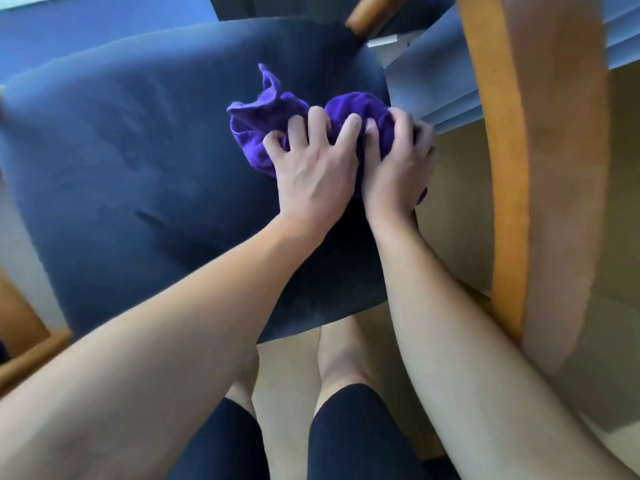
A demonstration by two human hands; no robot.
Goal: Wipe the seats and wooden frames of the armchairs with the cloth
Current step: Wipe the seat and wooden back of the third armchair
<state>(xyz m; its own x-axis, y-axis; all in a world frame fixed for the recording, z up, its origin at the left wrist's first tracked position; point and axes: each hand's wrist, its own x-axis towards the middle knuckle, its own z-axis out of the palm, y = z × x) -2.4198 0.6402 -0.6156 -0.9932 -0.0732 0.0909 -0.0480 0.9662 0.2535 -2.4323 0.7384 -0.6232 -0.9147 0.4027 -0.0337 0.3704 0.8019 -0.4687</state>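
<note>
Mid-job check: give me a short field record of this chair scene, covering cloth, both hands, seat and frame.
cloth: purple, bunched, lying on the seat near its right edge
left hand: fingers curled into the cloth, gripping it
right hand: grips the cloth's right-hand bunch, beside the left hand
seat: blue cushion, under the cloth and both hands
frame: wooden, right of the hands, touched by neither hand nor cloth
stage: cloth on the seat, not on the frame

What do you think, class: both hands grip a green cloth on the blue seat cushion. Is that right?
The colour is wrong: the head view shows a purple cloth. The left hand and right hand do grip it on the blue seat cushion.
</note>
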